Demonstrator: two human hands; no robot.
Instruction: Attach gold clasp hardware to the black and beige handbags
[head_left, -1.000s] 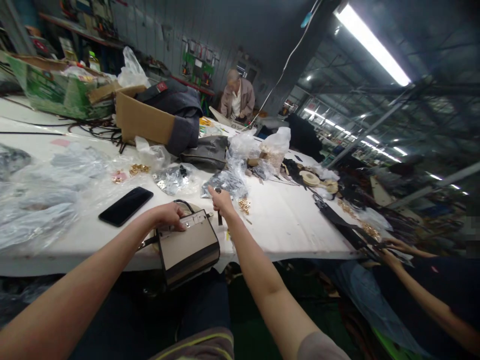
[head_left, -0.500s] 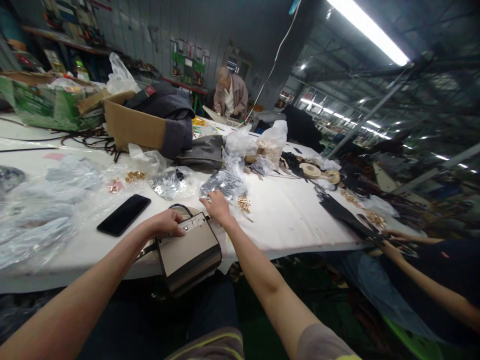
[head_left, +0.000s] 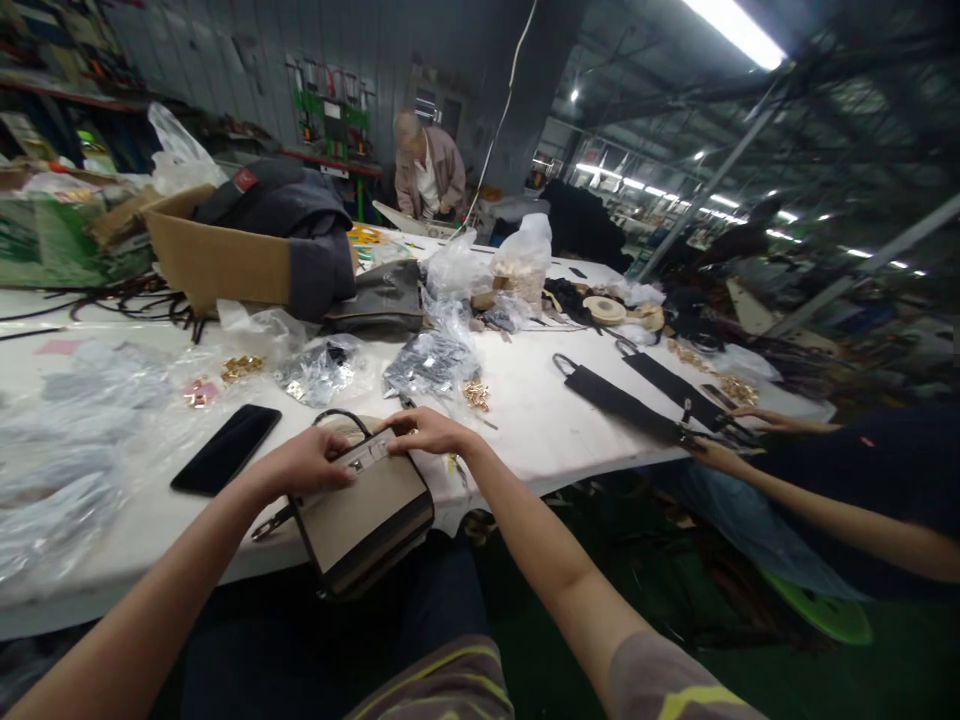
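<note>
A small beige handbag [head_left: 367, 515] with a dark base and a dark top handle leans against the near edge of the white table [head_left: 555, 420]. My left hand [head_left: 304, 462] is closed over the bag's top left corner by the metal clasp. At the top right corner, the fingers of my right hand [head_left: 426, 432] curl onto the bag. A black phone [head_left: 226, 462] lies face up just left of my left hand.
Clear plastic bags [head_left: 90, 420] of gold and silver hardware cover the table's left. A cardboard box [head_left: 217, 260] with a dark jacket stands behind. Another person's hands [head_left: 724, 440] work on black straps [head_left: 622, 405] at the right. A person stands at the far end.
My right hand has pulled back from the table surface near the bagged hardware and come onto the bag's top. The view has swung slightly right.
</note>
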